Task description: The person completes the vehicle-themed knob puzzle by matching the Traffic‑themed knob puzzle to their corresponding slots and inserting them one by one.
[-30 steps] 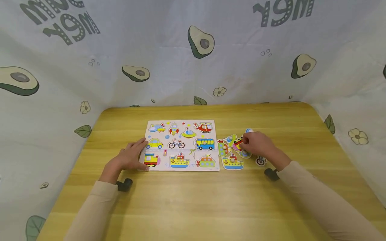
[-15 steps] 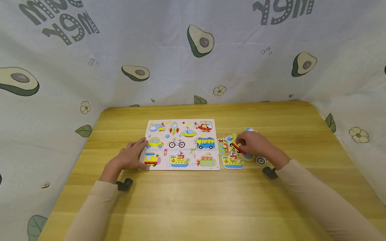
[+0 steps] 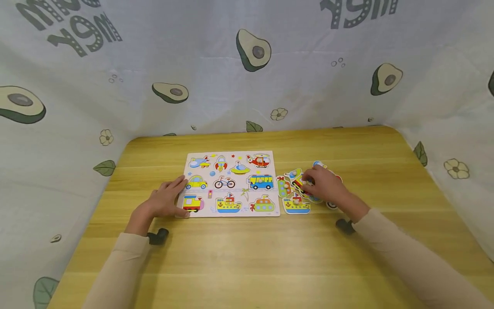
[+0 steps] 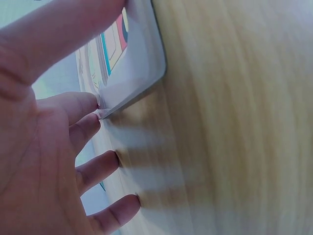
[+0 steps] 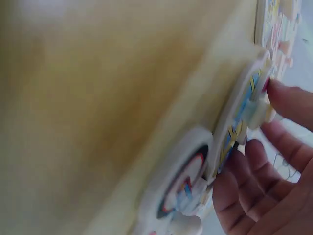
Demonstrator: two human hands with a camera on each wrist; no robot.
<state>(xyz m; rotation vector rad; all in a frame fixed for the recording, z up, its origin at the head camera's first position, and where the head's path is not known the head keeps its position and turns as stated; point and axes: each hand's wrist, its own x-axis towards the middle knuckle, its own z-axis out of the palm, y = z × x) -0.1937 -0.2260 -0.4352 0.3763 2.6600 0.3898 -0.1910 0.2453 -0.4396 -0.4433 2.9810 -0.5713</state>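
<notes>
Two hands at a puzzle board (image 3: 206, 211).
The right hand (image 3: 325, 185) pinches the train piece (image 3: 296, 183) by its knob (image 3: 304, 183); the left hand (image 3: 164, 201), fingers spread, touches the board's edge.

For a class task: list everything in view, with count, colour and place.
table: 1, yellow, under board
cloth: 1, white, avocado prints, behind table
board: 1, pale, on table
bus piece: 1, blue, board's middle right
helicopter piece: 1, red, board's top right
boat piece: 1, yellow-blue, right of board
submarine piece: 1, green, beyond boat piece
train piece: 1, red-yellow, in right grip
other pieces: count unclear, mixed colours, around train piece
wrist devices: 2, black, left and right
sleeves: 2, beige, left and right
left grip: 1, bare, at board's left edge
right grip: 1, bare, pinching train piece
</notes>
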